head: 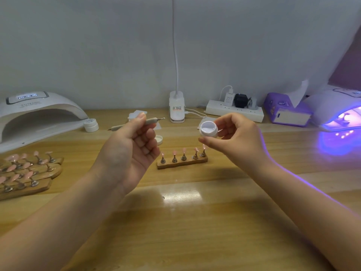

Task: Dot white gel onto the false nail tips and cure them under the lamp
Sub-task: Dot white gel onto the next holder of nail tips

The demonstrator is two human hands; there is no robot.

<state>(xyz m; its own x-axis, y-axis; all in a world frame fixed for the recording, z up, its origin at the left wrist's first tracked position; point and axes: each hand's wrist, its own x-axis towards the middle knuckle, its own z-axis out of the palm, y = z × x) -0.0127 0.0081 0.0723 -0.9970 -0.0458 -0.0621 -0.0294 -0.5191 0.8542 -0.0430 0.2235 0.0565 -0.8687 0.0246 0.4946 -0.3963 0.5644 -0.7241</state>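
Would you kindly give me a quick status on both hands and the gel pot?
Left hand pinches grey dotting tool. Right hand holds small open white gel pot, tilted toward tool. Wooden strip of five pink nail tips below, unobstructed.

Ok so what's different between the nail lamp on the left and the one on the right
The left lamp is dark inside, while the right lamp glows purple and throws light onto the table. The left lamp shows its whole arch; the right lamp is cut off by the frame edge. Nothing shows inside the left lamp; the right lamp's contents are too blurred to tell. Both are white domes with a top display.
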